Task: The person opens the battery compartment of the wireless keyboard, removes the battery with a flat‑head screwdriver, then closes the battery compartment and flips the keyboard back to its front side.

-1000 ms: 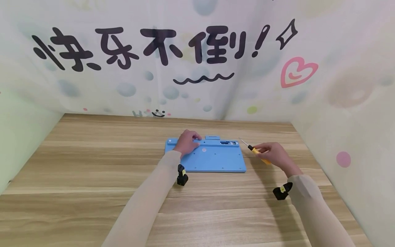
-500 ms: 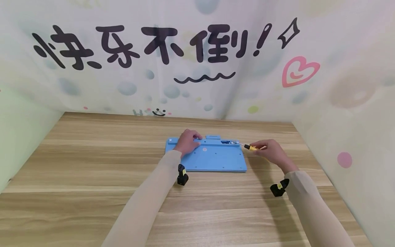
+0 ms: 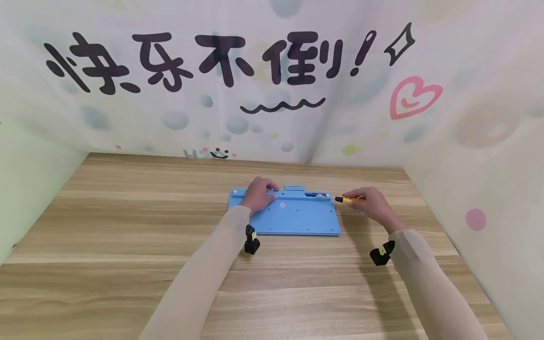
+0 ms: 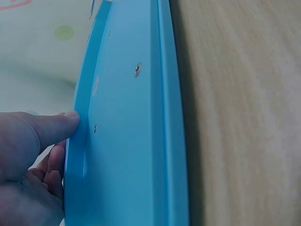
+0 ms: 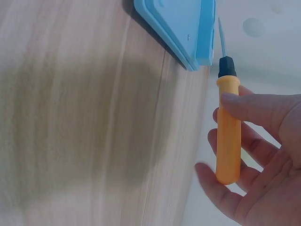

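A light-blue keyboard (image 3: 293,219) lies underside up on the table, with small screws in its back. Near the right end of its raised far ridge is an uncovered battery compartment (image 3: 314,194). My left hand (image 3: 258,194) grips that ridge left of the middle, thumb on top and fingers behind it, as the left wrist view shows. In my right hand (image 3: 370,203) is a screwdriver (image 5: 229,127) with an orange handle and a black collar. Its shaft points left at the compartment's right end; whether the tip touches anything cannot be made out.
Just behind the keyboard lies a small blue cover (image 3: 294,187). The wood-grain table (image 3: 127,245) reaches back to a printed cloth wall (image 3: 170,123), with pale walls on both sides.
My right hand has brought the screwdriver from beside the keyboard leftward to the compartment's right end, and levelled its shaft. The left hand has kept its grip in place.
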Demonstrator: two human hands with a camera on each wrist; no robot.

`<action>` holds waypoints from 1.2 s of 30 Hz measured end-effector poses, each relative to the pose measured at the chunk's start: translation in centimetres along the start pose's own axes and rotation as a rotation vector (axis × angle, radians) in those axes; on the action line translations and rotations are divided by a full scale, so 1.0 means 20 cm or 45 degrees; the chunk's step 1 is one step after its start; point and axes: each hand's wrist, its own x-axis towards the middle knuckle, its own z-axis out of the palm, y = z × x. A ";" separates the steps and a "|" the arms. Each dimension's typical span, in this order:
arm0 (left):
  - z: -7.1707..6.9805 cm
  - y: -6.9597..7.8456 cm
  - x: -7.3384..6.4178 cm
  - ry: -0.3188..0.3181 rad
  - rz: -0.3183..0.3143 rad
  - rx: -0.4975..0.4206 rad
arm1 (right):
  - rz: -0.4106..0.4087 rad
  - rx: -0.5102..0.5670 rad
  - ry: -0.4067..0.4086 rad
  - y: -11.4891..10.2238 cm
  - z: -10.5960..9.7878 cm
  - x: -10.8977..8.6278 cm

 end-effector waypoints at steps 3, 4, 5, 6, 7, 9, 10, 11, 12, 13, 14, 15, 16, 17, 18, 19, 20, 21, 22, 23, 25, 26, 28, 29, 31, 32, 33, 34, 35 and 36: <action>0.00 0.00 0.00 0.004 0.005 0.005 | -0.001 -0.016 0.002 -0.01 -0.01 0.01; 0.00 0.00 0.00 0.004 0.007 0.007 | -0.001 -0.023 0.004 -0.01 -0.01 0.01; 0.00 0.00 0.00 0.004 0.010 0.009 | 0.000 -0.029 0.004 -0.01 -0.01 0.01; 0.00 0.00 0.00 0.005 0.012 0.011 | 0.000 -0.037 0.004 -0.01 -0.01 0.01; 0.00 0.00 0.00 0.005 0.014 0.012 | 0.000 -0.040 0.005 -0.01 -0.01 0.01; 0.00 0.00 0.00 0.004 0.016 0.011 | 0.002 -0.045 0.003 -0.01 -0.02 0.02; 0.00 0.00 0.00 0.005 0.017 0.011 | 0.002 -0.041 0.002 -0.02 -0.02 0.02; 0.00 0.00 0.00 0.006 0.017 0.011 | -0.001 -0.044 0.002 -0.02 -0.02 0.02; 0.00 0.00 0.00 0.007 0.017 0.010 | -0.005 -0.045 -0.001 -0.02 -0.03 0.03; 0.00 0.00 0.00 0.008 0.017 0.011 | -0.011 -0.046 -0.004 -0.02 -0.03 0.03; 0.00 0.00 0.00 0.008 0.017 0.011 | -0.014 -0.049 -0.008 -0.02 -0.03 0.03; 0.00 0.00 0.00 0.010 0.017 0.010 | -0.014 -0.055 -0.009 -0.02 -0.04 0.04; 0.00 0.00 0.00 0.010 0.017 0.009 | -0.017 -0.061 -0.012 -0.02 -0.04 0.04; 0.00 0.00 0.00 0.010 0.017 0.007 | -0.017 -0.067 -0.015 -0.03 -0.05 0.04; 0.00 0.00 0.00 0.010 0.018 0.004 | -0.018 -0.072 -0.018 -0.03 -0.06 0.05; 0.00 0.00 0.00 0.011 0.018 0.002 | -0.016 -0.075 -0.019 -0.03 -0.06 0.05; 0.00 0.00 0.00 0.010 0.018 0.000 | -0.014 -0.080 -0.022 -0.04 -0.07 0.05; 0.00 0.00 0.00 0.010 0.018 -0.002 | -0.016 -0.086 -0.024 -0.04 -0.07 0.06; 0.00 0.00 0.00 0.010 0.018 -0.002 | -0.026 -0.091 -0.027 -0.05 -0.08 0.06; 0.00 0.00 0.00 0.010 0.018 -0.002 | -0.035 -0.099 -0.030 -0.05 -0.08 0.07; 0.00 0.00 0.00 0.010 0.017 -0.002 | -0.058 -0.120 -0.039 -0.06 -0.09 0.08; 0.00 0.00 0.00 0.009 0.017 -0.002 | -0.074 -0.137 -0.045 -0.07 -0.10 0.09; -0.01 0.00 -0.01 0.006 0.016 -0.007 | -0.101 -0.172 -0.053 -0.08 -0.10 0.10; -0.01 0.00 -0.01 0.005 0.016 -0.010 | -0.108 -0.188 -0.058 -0.08 -0.11 0.10; -0.01 0.01 -0.01 0.002 0.013 -0.016 | -0.126 -0.222 -0.068 -0.09 -0.12 0.11; -0.01 0.01 -0.01 -0.001 0.012 -0.017 | -0.129 -0.234 -0.074 -0.10 -0.12 0.12; -0.01 0.01 -0.01 -0.001 0.012 -0.017 | -0.130 -0.240 -0.080 -0.10 -0.12 0.12; -0.01 0.01 -0.01 -0.001 0.012 -0.017 | -0.134 -0.248 -0.084 -0.11 -0.13 0.13; -0.01 0.01 -0.01 -0.001 0.013 -0.016 | -0.139 -0.253 -0.091 -0.11 -0.13 0.13; -0.01 0.01 -0.01 -0.002 0.013 -0.015 | -0.141 -0.256 -0.099 -0.12 -0.13 0.14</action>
